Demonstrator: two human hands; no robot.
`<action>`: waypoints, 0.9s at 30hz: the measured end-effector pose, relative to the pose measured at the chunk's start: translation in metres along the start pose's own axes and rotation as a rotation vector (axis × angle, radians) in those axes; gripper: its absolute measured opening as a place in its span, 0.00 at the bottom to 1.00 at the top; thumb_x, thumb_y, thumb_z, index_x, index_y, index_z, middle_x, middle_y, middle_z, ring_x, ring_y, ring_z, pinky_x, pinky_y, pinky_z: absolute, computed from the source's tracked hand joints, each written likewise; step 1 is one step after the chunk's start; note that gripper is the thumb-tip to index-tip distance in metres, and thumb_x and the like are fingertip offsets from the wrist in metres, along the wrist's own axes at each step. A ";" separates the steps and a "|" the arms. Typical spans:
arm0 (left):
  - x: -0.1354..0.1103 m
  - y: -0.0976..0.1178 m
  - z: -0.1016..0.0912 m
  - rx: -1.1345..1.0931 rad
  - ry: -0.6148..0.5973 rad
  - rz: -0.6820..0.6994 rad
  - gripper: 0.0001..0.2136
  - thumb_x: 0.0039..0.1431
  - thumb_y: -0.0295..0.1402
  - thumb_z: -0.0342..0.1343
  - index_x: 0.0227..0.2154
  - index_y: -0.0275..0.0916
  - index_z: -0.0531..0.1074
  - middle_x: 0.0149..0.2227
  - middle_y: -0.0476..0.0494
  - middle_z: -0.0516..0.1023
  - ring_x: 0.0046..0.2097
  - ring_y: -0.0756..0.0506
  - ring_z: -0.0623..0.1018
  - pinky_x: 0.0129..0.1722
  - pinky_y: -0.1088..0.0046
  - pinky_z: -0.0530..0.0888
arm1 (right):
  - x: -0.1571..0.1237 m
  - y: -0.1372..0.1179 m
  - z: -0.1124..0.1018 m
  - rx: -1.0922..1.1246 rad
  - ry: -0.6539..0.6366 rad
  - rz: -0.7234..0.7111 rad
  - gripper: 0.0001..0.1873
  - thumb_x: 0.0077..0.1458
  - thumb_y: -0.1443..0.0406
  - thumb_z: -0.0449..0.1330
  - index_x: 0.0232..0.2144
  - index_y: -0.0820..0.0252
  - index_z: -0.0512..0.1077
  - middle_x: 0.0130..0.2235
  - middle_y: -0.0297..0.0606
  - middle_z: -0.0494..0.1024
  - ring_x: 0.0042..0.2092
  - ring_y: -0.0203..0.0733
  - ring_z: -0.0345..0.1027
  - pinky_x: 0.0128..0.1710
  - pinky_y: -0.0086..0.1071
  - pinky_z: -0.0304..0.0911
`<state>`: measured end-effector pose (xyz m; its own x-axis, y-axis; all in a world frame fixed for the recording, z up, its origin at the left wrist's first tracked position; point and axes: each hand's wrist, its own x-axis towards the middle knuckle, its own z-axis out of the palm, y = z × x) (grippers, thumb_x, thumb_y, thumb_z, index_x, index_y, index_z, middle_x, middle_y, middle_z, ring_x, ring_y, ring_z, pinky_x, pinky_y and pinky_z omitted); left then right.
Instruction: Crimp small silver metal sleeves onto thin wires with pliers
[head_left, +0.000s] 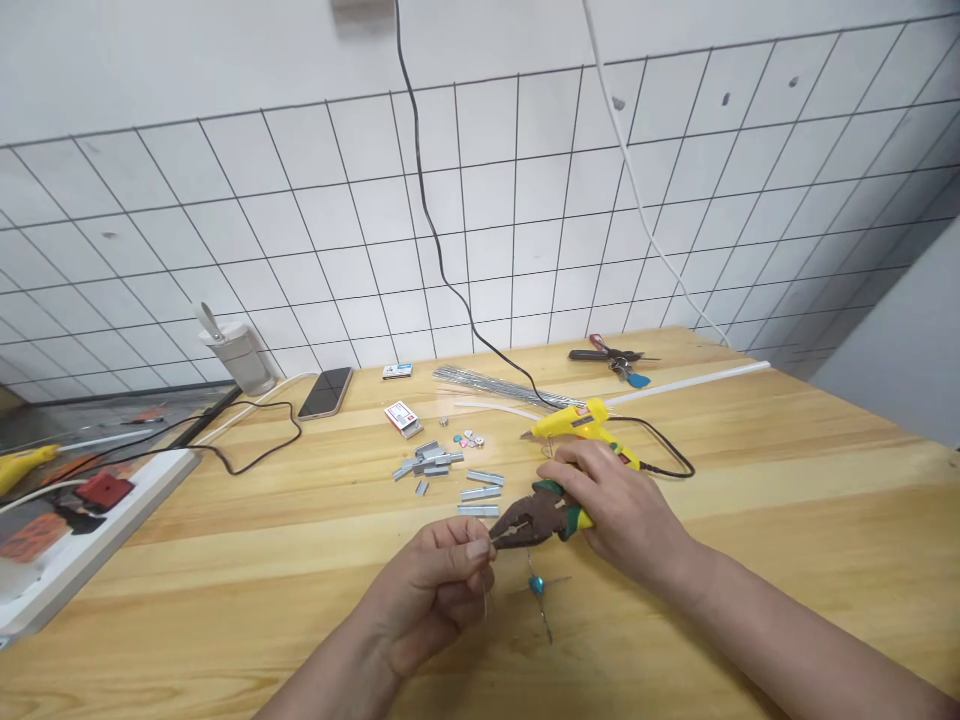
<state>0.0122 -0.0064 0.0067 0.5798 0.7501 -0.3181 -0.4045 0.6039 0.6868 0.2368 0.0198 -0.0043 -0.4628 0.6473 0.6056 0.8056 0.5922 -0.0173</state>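
Note:
My right hand (611, 505) is wrapped round the green-and-yellow handles of a pair of pliers (541, 514), whose dark jaws point left. The jaw tips meet the fingertips of my left hand (442, 575), which pinches a thin wire (486, 602); its ends hang below the fingers. On the wood just under the pliers lies a small crossed wire piece with a blue gem (536, 586) at its middle. Strips of staples (480, 493) and a heap of more staples (429, 460) lie beyond my left hand.
A yellow glue gun (581, 418) lies behind my right hand, its black cord trailing. Further back are a bundle of metal wires (502, 385), small boxes (403, 419), a phone (325, 393) and cutting tools with keys (615, 357). A power strip (112, 535) stands at left.

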 end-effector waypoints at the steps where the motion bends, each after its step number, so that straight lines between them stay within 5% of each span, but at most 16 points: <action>1: 0.000 0.000 0.000 0.014 0.020 0.031 0.11 0.40 0.31 0.64 0.20 0.34 0.65 0.15 0.54 0.63 0.15 0.60 0.50 0.15 0.83 0.44 | 0.000 -0.001 -0.001 -0.020 -0.010 0.020 0.30 0.32 0.81 0.46 0.40 0.57 0.66 0.39 0.42 0.69 0.42 0.44 0.61 0.25 0.28 0.55; 9: -0.001 0.003 0.010 0.290 0.266 0.318 0.11 0.43 0.37 0.62 0.22 0.36 0.67 0.14 0.59 0.56 0.17 0.58 0.49 0.19 0.79 0.46 | -0.002 -0.014 0.002 -0.036 -0.093 0.155 0.29 0.33 0.80 0.47 0.39 0.55 0.65 0.35 0.38 0.69 0.37 0.40 0.62 0.22 0.26 0.49; 13: -0.005 0.004 0.012 0.553 0.416 0.515 0.08 0.48 0.36 0.59 0.23 0.38 0.69 0.18 0.54 0.62 0.22 0.54 0.58 0.22 0.78 0.54 | -0.005 -0.021 0.003 0.012 -0.182 0.233 0.28 0.34 0.80 0.47 0.38 0.53 0.64 0.34 0.36 0.69 0.38 0.40 0.62 0.24 0.26 0.50; 20: -0.013 0.013 0.005 1.242 0.418 0.923 0.07 0.53 0.28 0.52 0.25 0.41 0.74 0.21 0.49 0.64 0.25 0.49 0.62 0.27 0.75 0.58 | -0.005 -0.032 -0.003 0.119 -0.369 0.335 0.26 0.39 0.81 0.47 0.38 0.52 0.64 0.35 0.36 0.69 0.39 0.41 0.64 0.29 0.28 0.55; 27: -0.008 0.015 0.005 1.114 0.484 0.893 0.06 0.52 0.30 0.54 0.22 0.40 0.72 0.21 0.49 0.65 0.25 0.49 0.63 0.26 0.75 0.59 | 0.001 -0.023 -0.017 0.273 -0.455 0.372 0.20 0.44 0.76 0.49 0.39 0.51 0.64 0.37 0.36 0.68 0.41 0.42 0.64 0.33 0.31 0.56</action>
<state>0.0045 -0.0044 0.0229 0.0672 0.8982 0.4344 0.3692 -0.4269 0.8255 0.2245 -0.0012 0.0103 -0.3292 0.9362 0.1230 0.8475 0.3504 -0.3987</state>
